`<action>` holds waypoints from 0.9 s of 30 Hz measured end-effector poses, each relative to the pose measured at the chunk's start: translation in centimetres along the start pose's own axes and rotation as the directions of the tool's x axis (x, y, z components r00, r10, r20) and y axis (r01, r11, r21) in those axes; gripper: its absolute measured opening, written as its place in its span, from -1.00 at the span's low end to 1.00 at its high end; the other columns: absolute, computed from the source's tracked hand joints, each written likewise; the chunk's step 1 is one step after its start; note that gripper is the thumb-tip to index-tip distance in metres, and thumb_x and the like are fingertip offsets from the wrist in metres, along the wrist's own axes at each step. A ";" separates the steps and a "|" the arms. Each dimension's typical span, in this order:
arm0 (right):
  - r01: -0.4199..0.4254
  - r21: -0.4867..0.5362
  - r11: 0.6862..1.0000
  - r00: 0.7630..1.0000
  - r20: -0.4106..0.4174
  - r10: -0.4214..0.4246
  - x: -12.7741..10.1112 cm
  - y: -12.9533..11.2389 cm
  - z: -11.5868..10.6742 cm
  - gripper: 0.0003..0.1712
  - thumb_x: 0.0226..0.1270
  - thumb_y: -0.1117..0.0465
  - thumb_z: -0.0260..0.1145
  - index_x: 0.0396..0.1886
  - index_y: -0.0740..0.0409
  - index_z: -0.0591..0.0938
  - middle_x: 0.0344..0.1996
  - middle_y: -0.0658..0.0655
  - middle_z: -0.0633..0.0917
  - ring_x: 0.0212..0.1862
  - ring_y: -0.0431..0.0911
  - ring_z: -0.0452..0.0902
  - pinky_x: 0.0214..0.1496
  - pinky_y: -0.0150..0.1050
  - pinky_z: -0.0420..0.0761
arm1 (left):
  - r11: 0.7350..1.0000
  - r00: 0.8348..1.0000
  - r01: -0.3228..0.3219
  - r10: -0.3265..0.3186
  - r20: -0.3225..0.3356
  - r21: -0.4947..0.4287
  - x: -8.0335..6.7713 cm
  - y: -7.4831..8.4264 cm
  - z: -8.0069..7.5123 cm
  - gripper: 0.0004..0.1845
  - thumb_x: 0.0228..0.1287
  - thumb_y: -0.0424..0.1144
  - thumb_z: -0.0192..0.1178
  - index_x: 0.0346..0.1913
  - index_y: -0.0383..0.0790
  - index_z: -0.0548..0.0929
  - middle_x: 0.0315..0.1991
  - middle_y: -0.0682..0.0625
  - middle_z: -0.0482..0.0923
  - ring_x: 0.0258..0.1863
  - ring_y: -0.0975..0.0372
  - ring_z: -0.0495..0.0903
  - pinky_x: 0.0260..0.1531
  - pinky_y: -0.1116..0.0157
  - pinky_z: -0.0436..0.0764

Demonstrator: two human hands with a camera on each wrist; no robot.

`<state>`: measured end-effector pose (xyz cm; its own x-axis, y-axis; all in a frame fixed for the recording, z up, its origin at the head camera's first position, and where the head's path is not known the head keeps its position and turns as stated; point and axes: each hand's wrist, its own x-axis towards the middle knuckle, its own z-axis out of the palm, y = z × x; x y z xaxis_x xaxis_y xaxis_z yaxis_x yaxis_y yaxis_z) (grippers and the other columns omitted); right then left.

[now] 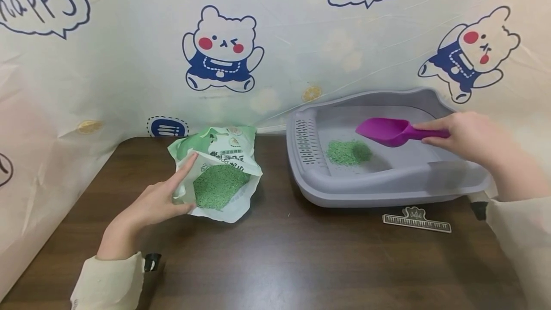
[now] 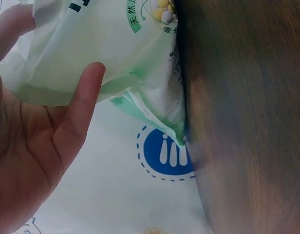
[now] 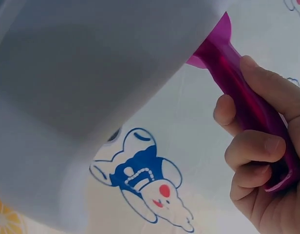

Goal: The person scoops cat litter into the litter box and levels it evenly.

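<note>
My right hand (image 1: 467,135) grips a purple litter scoop (image 1: 385,131) by its handle, fingers curled round it in the right wrist view. The scoop hangs over a grey litter tray (image 1: 340,188), and no granules show in its visible bowl. A small heap of green litter granules (image 1: 344,152) lies on the tray floor, left of the middle. On the left, my left hand (image 1: 150,204) holds the side of a white and green litter bag (image 1: 247,200) at its mouth. The bag gapes toward me, with green granules (image 1: 219,185) inside. In the left wrist view fingers lie against the bag.
A flat sealing clip (image 1: 416,220) lies on the brown wooden table (image 1: 258,257) just in front of the tray. Behind the table hangs a pale printed cloth (image 1: 292,51) with cartoon bears, close to the bag and tray. Slots mark the tray's left ledge.
</note>
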<state>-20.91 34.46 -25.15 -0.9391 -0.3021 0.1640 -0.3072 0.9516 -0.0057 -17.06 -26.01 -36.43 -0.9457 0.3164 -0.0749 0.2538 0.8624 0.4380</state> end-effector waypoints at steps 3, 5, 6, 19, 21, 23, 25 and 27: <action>0.003 0.007 1.000 0.996 -0.090 -0.002 -0.5 -0.8 0.4 -0.54 0.15 0.10 0.52 0.10 -0.01 0.73 -0.77 -0.07 0.42 -0.67 -0.15 0.19 -0.56 -0.26 0.17 | 1.000 1.000 0.000 0.000 0.003 -0.003 0.1 -0.1 0.1 0.21 0.16 -0.08 0.39 0.57 0.38 -0.35 0.49 -0.35 0.17 -0.14 -0.04 0.62 -0.19 -0.10 0.55; 0.010 0.018 1.000 0.991 -0.132 -0.007 -0.8 -1.4 0.5 -0.53 0.16 0.11 0.51 0.12 -0.02 0.72 -0.78 -0.07 0.42 -0.67 -0.15 0.18 -0.56 -0.26 0.17 | 1.000 1.000 0.000 0.000 0.002 -0.001 0.1 -0.1 0.1 0.21 0.16 -0.07 0.39 0.57 0.38 -0.35 0.49 -0.36 0.18 -0.13 -0.05 0.62 -0.18 -0.10 0.55; 0.009 0.027 1.000 0.990 -0.144 -0.005 -0.8 -1.7 0.5 -0.52 0.17 0.11 0.50 0.13 -0.03 0.71 -0.77 -0.08 0.44 -0.66 -0.15 0.18 -0.55 -0.26 0.17 | 1.000 1.000 0.000 0.000 0.002 -0.002 0.1 -0.1 0.1 0.21 0.16 -0.06 0.39 0.57 0.38 -0.35 0.49 -0.35 0.18 -0.13 -0.05 0.62 -0.18 -0.10 0.55; 0.133 0.098 0.986 0.947 -0.306 -0.097 -0.2 -5.5 2.1 -0.49 0.09 0.16 0.55 0.11 -0.15 0.73 -0.29 0.13 0.81 -0.46 -0.12 0.43 -0.54 -0.25 0.27 | 1.000 1.000 -0.002 0.002 -0.004 -0.003 0.3 -0.3 -0.1 0.21 0.16 -0.04 0.40 0.57 0.39 -0.35 0.44 -0.39 0.26 -0.23 0.05 0.59 -0.26 0.05 0.52; 0.160 0.103 0.982 0.941 -0.318 -0.120 0.0 -6.1 2.4 -0.50 0.08 0.16 0.56 0.09 -0.14 0.74 -0.24 0.14 0.81 -0.44 -0.11 0.47 -0.52 -0.25 0.29 | 1.000 1.000 -0.003 0.003 -0.003 -0.005 0.4 -0.3 -0.1 0.21 0.16 -0.04 0.40 0.57 0.39 -0.35 0.44 -0.39 0.25 -0.25 0.06 0.57 -0.27 0.07 0.51; 0.191 0.109 0.976 0.933 -0.330 -0.145 0.2 -6.6 2.7 -0.50 0.08 0.17 0.56 0.09 -0.14 0.74 -0.23 0.14 0.82 -0.44 -0.12 0.48 -0.51 -0.26 0.31 | 1.000 1.000 -0.004 0.004 -0.002 -0.007 0.4 -0.2 0.0 0.21 0.16 -0.03 0.40 0.57 0.38 -0.35 0.44 -0.39 0.24 -0.25 0.05 0.57 -0.28 0.06 0.51; 0.226 0.111 0.968 0.924 -0.340 -0.177 0.4 -7.2 2.9 -0.50 0.07 0.18 0.56 0.09 -0.12 0.74 -0.23 0.16 0.81 -0.46 -0.13 0.48 -0.52 -0.28 0.31 | 1.000 1.000 -0.002 0.002 -0.003 -0.004 0.4 -0.2 0.0 0.21 0.16 -0.02 0.40 0.57 0.38 -0.35 0.45 -0.38 0.23 -0.22 0.03 0.59 -0.26 0.03 0.52; 0.262 0.119 0.958 0.914 -0.349 -0.206 0.6 -7.7 3.1 -0.48 0.06 0.19 0.57 0.09 -0.09 0.74 -0.22 0.18 0.81 -0.45 -0.12 0.53 -0.52 -0.28 0.33 | 1.000 1.000 0.003 -0.003 -0.003 -0.002 0.4 -0.1 0.0 0.21 0.16 -0.02 0.40 0.57 0.39 -0.35 0.45 -0.37 0.24 -0.19 0.01 0.61 -0.23 0.01 0.54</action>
<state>-19.61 26.78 -28.07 -0.7414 -0.4531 0.4949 -0.5582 0.8258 -0.0801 -17.43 -26.02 -36.50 -0.9471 0.3124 -0.0738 0.2503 0.8627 0.4394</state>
